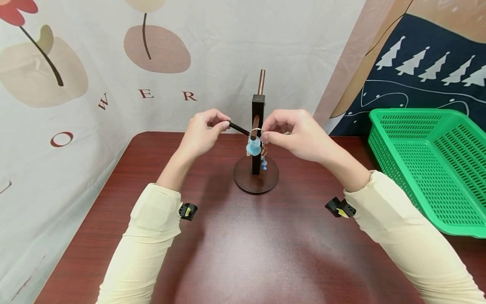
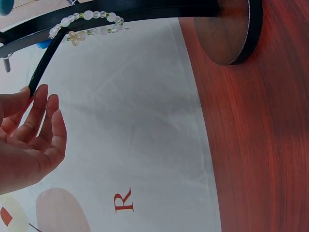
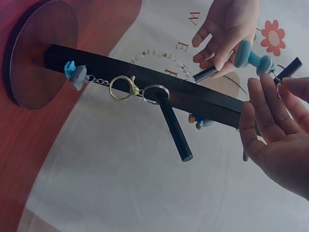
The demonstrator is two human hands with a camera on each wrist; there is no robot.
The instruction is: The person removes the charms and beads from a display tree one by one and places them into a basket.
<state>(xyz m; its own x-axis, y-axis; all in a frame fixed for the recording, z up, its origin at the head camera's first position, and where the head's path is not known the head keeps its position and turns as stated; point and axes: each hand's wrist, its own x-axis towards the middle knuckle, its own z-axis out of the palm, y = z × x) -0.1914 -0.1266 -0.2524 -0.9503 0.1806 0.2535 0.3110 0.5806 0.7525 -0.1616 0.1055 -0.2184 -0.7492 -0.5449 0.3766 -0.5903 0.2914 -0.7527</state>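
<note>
Head view down over the table; both wrist views close, sideways, sharing the stand (image 1: 258, 139).

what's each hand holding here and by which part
The left hand pinches the outer tip of a black peg on the stand. The right hand has its grip on the ring of a blue keychain at another peg.

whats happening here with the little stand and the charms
A person is working at a dark wooden peg stand on a reddish-brown table. The left hand pinches the tip of a side peg. The right hand holds the ring of a blue charm keychain at the front peg. Another keychain and a bead bracelet already hang on other pegs. A green basket sits to the right.
</note>
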